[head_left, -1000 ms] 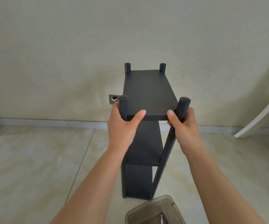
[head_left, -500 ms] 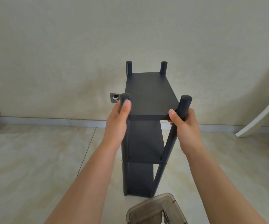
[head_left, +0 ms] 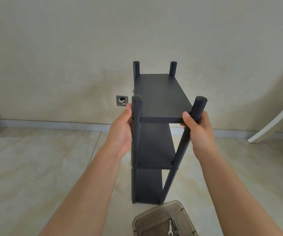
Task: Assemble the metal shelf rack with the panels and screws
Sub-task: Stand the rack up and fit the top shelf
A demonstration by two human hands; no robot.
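Observation:
A dark metal shelf rack [head_left: 159, 96] stands upright on the tiled floor, with three panels set between four round posts. My left hand [head_left: 121, 132] lies flat against the outer side of the near left post [head_left: 136, 126], fingers straight and pointing up. My right hand [head_left: 199, 132] grips the near right post [head_left: 196, 109] just under the top panel, thumb pressed on the panel's front corner. Small screw heads show on the near posts at the middle panel.
A translucent grey plastic box [head_left: 164, 220] sits on the floor right in front of the rack, with a small wrench inside. The wall is close behind the rack, with a small metal wall plate [head_left: 121, 101]. A white chair leg [head_left: 273, 121] leans in at right.
My left hand has let go of the near left post and top panel and moved to the post's outer side, fingers now straight. My right hand keeps its grip.

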